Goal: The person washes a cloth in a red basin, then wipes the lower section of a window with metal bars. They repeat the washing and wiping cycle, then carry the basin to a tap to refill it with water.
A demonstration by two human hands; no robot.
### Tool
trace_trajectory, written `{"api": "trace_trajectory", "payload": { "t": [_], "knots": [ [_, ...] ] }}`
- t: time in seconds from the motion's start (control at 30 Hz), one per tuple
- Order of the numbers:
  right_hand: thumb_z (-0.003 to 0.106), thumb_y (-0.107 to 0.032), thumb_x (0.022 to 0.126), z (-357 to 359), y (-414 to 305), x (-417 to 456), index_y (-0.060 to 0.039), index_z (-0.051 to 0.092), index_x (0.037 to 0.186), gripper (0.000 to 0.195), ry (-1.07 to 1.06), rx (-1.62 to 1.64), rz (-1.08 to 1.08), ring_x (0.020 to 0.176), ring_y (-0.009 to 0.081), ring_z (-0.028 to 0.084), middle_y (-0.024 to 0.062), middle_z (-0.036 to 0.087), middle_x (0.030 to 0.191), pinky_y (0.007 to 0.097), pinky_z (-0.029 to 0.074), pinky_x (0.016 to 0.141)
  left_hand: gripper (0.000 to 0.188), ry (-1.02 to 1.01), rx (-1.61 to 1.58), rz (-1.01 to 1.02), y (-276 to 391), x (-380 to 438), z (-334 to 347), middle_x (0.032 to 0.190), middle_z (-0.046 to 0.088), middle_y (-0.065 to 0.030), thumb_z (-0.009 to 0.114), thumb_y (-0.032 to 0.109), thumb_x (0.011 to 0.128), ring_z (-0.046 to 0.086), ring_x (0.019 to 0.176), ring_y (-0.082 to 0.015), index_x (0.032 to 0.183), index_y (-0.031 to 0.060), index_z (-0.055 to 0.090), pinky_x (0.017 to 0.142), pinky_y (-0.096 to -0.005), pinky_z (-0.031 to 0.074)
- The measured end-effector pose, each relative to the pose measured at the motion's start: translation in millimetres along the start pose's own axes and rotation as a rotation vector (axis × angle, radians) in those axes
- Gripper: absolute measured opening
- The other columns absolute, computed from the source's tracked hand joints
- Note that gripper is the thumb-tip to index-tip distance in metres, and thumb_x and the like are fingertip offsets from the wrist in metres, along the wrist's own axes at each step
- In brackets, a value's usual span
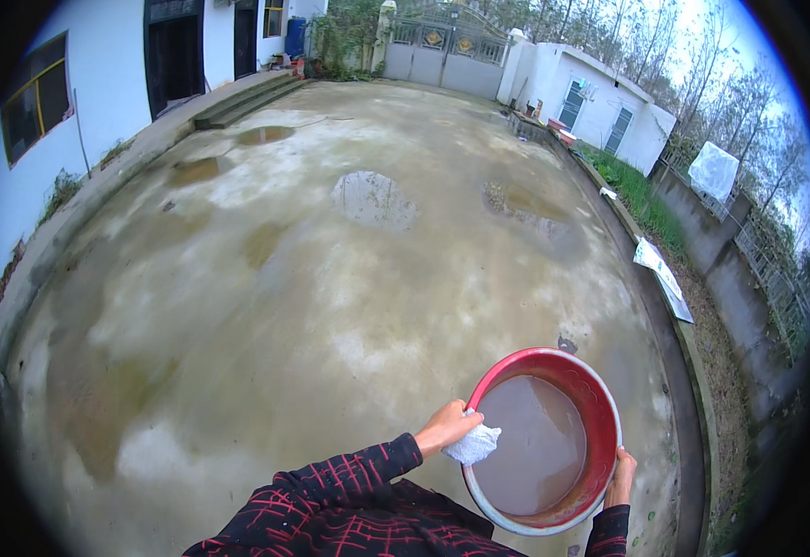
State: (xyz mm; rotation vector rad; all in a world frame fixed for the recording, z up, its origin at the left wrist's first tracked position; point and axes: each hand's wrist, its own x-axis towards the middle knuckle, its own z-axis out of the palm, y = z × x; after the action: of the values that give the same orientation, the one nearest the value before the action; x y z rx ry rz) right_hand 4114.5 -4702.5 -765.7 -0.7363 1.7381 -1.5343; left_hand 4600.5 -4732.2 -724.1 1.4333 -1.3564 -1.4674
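A red plastic basin [596, 397] with murky brownish water [534, 445] in it is held up in front of me, at the lower right of the head view. My left hand [450, 425] grips its left rim and also clasps a crumpled white cloth [473, 444], which hangs partly over the inside of the rim. On the opposite side, my right hand [621, 477] holds the basin's right edge, with the thumb near the rim and the other fingers mostly hidden. Both forearms wear dark sleeves with red lines.
Wet concrete [293, 334] with several shallow puddles [375, 200] spreads around me. A drainage channel [687, 445] and low kerb run along the right, where white sacks [659, 268] lie. Concrete steps [248, 101] adjoin the white building at left. A closed metal gate [443, 59] stands far ahead.
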Motion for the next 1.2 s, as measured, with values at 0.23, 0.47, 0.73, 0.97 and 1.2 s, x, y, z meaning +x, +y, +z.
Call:
{"api": "trace_trajectory", "payload": {
  "t": [0.23,0.47,0.73,0.97,1.2],
  "knots": [
    [0.053,-0.018,0.09,146.8,-38.8,156.9,0.003,0.065,0.091,0.024,0.038,-0.06,0.037,0.075,0.0216,0.063,0.0108,0.067,0.087,0.0336,0.05,0.072,0.04,-0.064,-0.127,-0.064,60.0,223.3,-80.7,0.079,0.066,-0.0155,0.059,0.032,0.078,0.064,0.071,-0.0219,0.091,-0.0059,0.063,0.064,-0.0359,0.048],
    [0.058,-0.02,0.091,330.6,-90.3,341.9,0.0038,0.065,0.085,0.025,-0.032,-0.147,-0.044,0.069,0.0155,0.06,0.0072,0.065,0.078,0.0286,0.048,0.064,0.045,-0.033,-0.091,-0.078,71.7,462.4,-149.6,0.083,0.066,-0.0177,0.06,0.035,0.078,0.066,0.075,-0.0245,0.094,-0.0066,0.063,0.069,-0.0373,0.05],
    [0.054,-0.021,0.092,540.1,-133.4,539.5,0.0027,0.064,0.087,0.026,-0.054,-0.063,-0.049,0.071,0.0185,0.061,0.009,0.065,0.082,0.0313,0.05,0.067,0.048,0.023,-0.059,-0.019,161.6,699.2,-252.4,0.086,0.066,-0.019,0.059,0.037,0.079,0.066,0.079,-0.0262,0.099,-0.0068,0.06,0.071,-0.0374,0.049],
    [0.049,-0.018,0.094,698.1,-147.6,695.6,0.0065,0.062,0.102,0.029,-0.057,0.046,0.059,0.083,0.025,0.065,0.0155,0.067,0.096,0.0345,0.052,0.077,0.047,0.006,-0.046,0.011,213.7,931.8,-329.2,0.084,0.065,-0.0191,0.059,0.035,0.079,0.065,0.076,-0.0264,0.098,-0.007,0.06,0.068,-0.0378,0.049],
    [0.051,-0.018,0.093,836.0,-166.8,860.0,0.0086,0.063,0.099,0.03,0.026,0.085,0.142,0.08,0.0251,0.065,0.0158,0.067,0.093,0.0365,0.053,0.074,0.035,-0.081,-0.15,-0.061,276.7,1157.6,-406.3,0.075,0.066,-0.0147,0.057,0.03,0.078,0.064,0.069,-0.0229,0.083,-0.004,0.065,0.063,-0.0368,0.048]
  ]
}}
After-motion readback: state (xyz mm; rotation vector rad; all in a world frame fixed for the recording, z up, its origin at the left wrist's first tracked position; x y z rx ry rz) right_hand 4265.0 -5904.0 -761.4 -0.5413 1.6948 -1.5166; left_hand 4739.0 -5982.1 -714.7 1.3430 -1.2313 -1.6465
